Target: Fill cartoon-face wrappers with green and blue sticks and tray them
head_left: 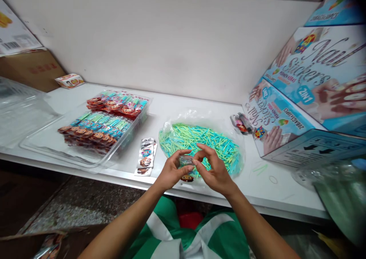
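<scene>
Low over the front of the bag of sticks, both my hands hold a small printed packet (186,160) upright. My left hand (175,170) grips its left side between thumb and fingers. At its upper right edge, the thumb and curled fingers of my right hand (214,170) close on it. A printed cartoon head (187,178) shows at the packet's lower end. Just behind lies a clear plastic bag (243,152), spread wide, full of thin green and blue sticks (211,137). Left of my hands, a few flat printed packets (146,156) lie stacked near the table edge.
A clear plastic tray (94,162) to the left holds rows of filled packets (97,129). Nail sticker boxes (286,118) stand at the right, with small packets (240,122) beside them. Loose green sticks (260,170) lie on the white table (257,192). A small box (70,81) sits back left.
</scene>
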Available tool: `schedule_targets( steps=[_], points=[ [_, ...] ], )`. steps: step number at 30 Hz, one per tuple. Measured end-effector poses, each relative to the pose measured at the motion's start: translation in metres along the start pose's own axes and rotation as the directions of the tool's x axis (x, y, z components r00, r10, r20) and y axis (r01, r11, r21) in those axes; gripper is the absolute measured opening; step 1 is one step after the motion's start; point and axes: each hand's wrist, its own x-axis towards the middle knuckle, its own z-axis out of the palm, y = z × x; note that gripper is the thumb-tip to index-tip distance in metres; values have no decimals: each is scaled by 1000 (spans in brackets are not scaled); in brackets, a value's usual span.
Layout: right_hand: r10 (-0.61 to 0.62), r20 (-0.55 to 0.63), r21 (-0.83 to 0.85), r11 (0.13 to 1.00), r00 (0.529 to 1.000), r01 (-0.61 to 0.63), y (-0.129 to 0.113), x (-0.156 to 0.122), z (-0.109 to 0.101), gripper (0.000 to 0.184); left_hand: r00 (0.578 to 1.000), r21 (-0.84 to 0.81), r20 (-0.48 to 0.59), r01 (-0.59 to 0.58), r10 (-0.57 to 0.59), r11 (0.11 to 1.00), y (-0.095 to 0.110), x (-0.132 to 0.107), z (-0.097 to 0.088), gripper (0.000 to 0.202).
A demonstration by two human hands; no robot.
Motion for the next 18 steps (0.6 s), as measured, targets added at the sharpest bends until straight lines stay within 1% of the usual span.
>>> schedule_targets(
  steps=[2,4,7,8,10,12,14,15,16,17,18],
  points=[
    [6,-32,8,1000,999,-5,-1,1,-3,49,1000,-13,5,10,-10,1000,-2,0,-1,50],
    [29,-68,32,999,997,-27,-2,4,-4,47,1000,-11,14,16,-16,1000,-6,-1,-1,43],
    [68,-38,78,995,997,-65,-3,7,-5,44,1000,66,3,-20,20,998,-9,-2,-1,25],
    [89,-37,90,992,995,-86,-3,8,-6,43,999,96,-11,-28,30,995,-9,-3,-3,24],
    [136,-69,94,987,988,-129,-1,10,-7,39,996,121,-79,-25,35,992,-3,-3,-13,24],
    [183,-120,72,982,976,-176,4,9,-9,35,980,115,-192,-27,49,993,11,-3,-35,28],
    [231,-146,56,973,962,-225,11,7,-12,33,939,166,-322,-73,124,983,32,-3,-69,34],
    [253,-148,52,967,956,-248,14,5,-14,32,902,247,-383,-110,201,963,44,-2,-89,33],
    [273,-145,49,962,951,-269,18,3,-16,32,860,359,-420,-136,290,923,57,-1,-111,32],
    [292,-140,48,956,946,-288,21,1,-17,32,824,476,-438,-127,360,870,71,0,-134,31],
    [310,-135,45,951,941,-306,24,-1,-18,32,795,585,-452,-78,404,807,83,2,-157,32]
  ],
)
